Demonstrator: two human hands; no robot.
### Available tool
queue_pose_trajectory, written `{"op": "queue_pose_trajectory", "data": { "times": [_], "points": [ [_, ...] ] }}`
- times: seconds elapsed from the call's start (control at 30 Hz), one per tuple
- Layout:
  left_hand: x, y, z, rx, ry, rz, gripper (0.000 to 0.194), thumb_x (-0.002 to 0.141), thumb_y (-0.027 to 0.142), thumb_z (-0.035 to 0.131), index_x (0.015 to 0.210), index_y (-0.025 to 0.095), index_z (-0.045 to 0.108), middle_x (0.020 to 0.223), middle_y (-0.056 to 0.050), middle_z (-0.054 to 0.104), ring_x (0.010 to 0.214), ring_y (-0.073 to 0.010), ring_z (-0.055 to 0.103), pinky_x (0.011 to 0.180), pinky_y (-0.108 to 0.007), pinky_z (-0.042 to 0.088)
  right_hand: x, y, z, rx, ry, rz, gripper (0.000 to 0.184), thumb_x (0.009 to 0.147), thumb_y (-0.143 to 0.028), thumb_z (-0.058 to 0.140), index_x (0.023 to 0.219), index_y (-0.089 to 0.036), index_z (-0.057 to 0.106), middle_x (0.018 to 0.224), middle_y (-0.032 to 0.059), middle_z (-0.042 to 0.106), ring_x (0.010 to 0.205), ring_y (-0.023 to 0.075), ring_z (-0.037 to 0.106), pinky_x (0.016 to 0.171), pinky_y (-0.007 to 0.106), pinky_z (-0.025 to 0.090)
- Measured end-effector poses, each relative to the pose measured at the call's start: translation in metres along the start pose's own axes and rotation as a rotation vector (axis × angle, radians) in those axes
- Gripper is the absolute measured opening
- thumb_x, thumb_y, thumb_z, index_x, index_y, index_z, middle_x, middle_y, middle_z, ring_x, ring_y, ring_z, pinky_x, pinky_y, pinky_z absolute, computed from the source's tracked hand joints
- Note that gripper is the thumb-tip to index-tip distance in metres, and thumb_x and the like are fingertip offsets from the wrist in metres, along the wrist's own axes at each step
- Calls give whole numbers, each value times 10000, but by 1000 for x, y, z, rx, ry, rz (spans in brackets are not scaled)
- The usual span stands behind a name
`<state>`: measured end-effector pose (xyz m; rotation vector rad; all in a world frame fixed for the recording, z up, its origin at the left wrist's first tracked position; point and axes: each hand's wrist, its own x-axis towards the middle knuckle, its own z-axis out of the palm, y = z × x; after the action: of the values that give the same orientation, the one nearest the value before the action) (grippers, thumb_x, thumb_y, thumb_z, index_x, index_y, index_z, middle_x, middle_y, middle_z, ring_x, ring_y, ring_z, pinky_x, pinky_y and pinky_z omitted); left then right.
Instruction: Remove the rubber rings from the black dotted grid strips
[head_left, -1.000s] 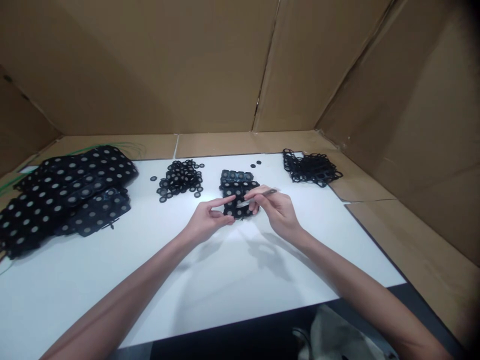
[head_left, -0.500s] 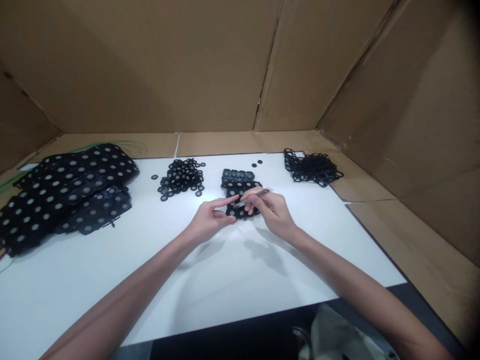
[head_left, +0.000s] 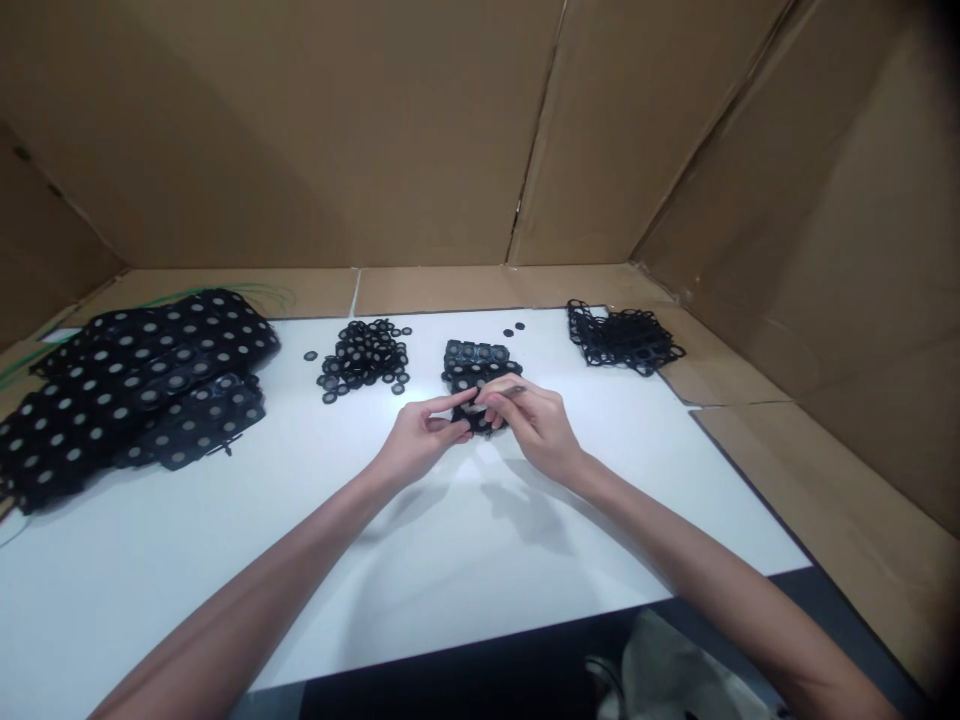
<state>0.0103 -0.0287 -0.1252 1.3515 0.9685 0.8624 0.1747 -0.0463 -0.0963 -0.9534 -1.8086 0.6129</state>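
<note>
A small black sheet of round parts with pale centres (head_left: 474, 366) lies in the middle of the white table (head_left: 420, 540). My left hand (head_left: 420, 435) rests at its near edge, forefinger and thumb pinched on the sheet. My right hand (head_left: 529, 420) meets it from the right, fingers closed round a thin grey tool (head_left: 510, 392) whose tip touches the sheet. The near part of the sheet is hidden behind my fingers.
A big stack of the same black sheets (head_left: 127, 385) lies at the left. A heap of loose black rings (head_left: 364, 358) sits left of the small sheet. A pile of empty black frames (head_left: 622, 338) lies at the back right. Cardboard walls surround the table.
My right hand has moved a little left and down, bringing the tool closer to my left fingers. The left hand has hardly moved.
</note>
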Motion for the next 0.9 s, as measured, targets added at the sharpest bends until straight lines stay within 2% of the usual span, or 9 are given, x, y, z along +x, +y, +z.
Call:
{"op": "queue_pose_trajectory", "data": {
  "times": [0.1, 0.2, 0.27, 0.37, 0.47, 0.53, 0.67, 0.77, 0.9],
  "points": [
    [0, 1, 1, 39, 15, 43, 463, 686, 245, 600, 1144, 194, 559, 1028, -72, 646, 805, -171, 603, 776, -336, 471, 0, -1, 0, -10, 21, -16, 217, 860, -252, 402, 759, -170, 575, 784, 32, 586, 590, 84, 519, 558, 229, 465],
    [0, 3, 2, 37, 27, 90, 450, 678, 225, 599, 1126, 196, 572, 1125, -66, 602, 956, -196, 560, 849, -333, 432, 0, -1, 0, -11, 39, -35, 204, 858, -241, 409, 761, -172, 574, 762, 26, 581, 599, 86, 518, 564, 229, 464],
    [0, 4, 2, 53, 41, 102, 440, 672, 219, 603, 1111, 196, 585, 1131, -60, 600, 980, -193, 545, 876, -324, 407, 1, -1, 0, 8, 38, -35, 197, 858, -234, 409, 772, -169, 575, 776, 26, 578, 587, 79, 516, 559, 225, 466],
    [0, 3, 1, 85, 55, 85, 457, 669, 230, 609, 1124, 198, 575, 1040, -53, 642, 841, -167, 574, 793, -308, 436, 1, -1, 1, 30, 33, -18, 198, 859, -236, 406, 787, -166, 577, 787, 27, 571, 571, 75, 515, 553, 226, 470],
    [1, 1, 0, 94, 47, 53, 496, 676, 263, 611, 1162, 190, 544, 819, -37, 676, 646, -131, 555, 656, -290, 447, 1, 0, 2, 32, 37, -23, 203, 858, -235, 407, 771, -167, 578, 780, 28, 572, 576, 78, 516, 547, 228, 468],
    [1, 0, 0, 74, 33, 36, 515, 676, 272, 613, 1176, 181, 532, 750, -30, 666, 600, -121, 545, 632, -284, 440, 1, 1, 2, 36, 39, -29, 202, 857, -230, 409, 766, -168, 578, 791, 30, 577, 581, 78, 518, 543, 225, 467],
    [2, 0, 1, 51, 42, 34, 481, 685, 243, 594, 1160, 178, 548, 716, -24, 651, 623, -121, 566, 661, -271, 429, 0, 2, 1, 29, 48, -20, 192, 854, -233, 417, 778, -172, 583, 803, 32, 582, 575, 78, 519, 559, 230, 469],
    [0, 4, 2, 146, 54, 39, 471, 697, 260, 577, 1163, 200, 546, 650, -8, 634, 572, -108, 528, 590, -247, 408, 1, 3, 1, 39, 64, 3, 199, 854, -244, 417, 773, -175, 586, 788, 27, 580, 559, 75, 516, 554, 228, 468],
    [-2, 11, 1, 326, 63, 105, 439, 701, 310, 573, 1135, 245, 567, 806, -31, 655, 553, -91, 457, 549, -240, 390, 1, 6, 1, 48, 71, 4, 199, 853, -248, 422, 770, -176, 588, 800, 27, 582, 567, 75, 522, 548, 220, 465]
  ]
}}
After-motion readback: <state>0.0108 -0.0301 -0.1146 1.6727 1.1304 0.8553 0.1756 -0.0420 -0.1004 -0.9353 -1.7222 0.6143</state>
